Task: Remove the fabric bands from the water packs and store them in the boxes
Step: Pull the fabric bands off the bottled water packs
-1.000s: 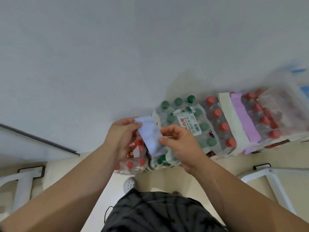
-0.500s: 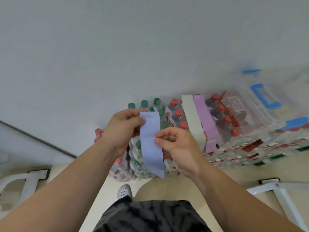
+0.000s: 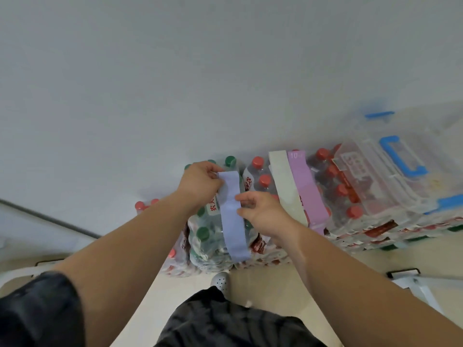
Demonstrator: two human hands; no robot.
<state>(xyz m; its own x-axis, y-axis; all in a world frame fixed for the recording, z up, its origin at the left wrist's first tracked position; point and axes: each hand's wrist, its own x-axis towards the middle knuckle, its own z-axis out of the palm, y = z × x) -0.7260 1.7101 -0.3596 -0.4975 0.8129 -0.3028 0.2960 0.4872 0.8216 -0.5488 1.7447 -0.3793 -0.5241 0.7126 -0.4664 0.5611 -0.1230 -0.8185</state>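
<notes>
The clear box point(image 3: 375, 186) ran off the right edge, blurred. The blue band point(image 3: 231, 216) hid much of the green-capped pack point(image 3: 203, 231). Print on the purple band point(image 3: 307, 194) was too small to read.

Blue band point(image 3: 233, 216) matt cloth; water packs point(image 3: 210, 229) glossy plastic wrap; box point(image 3: 400, 176) clear plastic

Plain off-white wall point(image 3: 225, 71) fills everything above the left hand point(image 3: 200, 184) and right hand point(image 3: 263, 212). Dark strip point(image 3: 50, 220) runs diagonally, left of the left hand. Pale beige floor point(image 3: 275, 284) below both. White metal frame leg point(image 3: 423, 291) with black foot point(image 3: 403, 272) low right of the right hand; another white leg point(image 3: 17, 271) low left. Light flat, even.
</notes>
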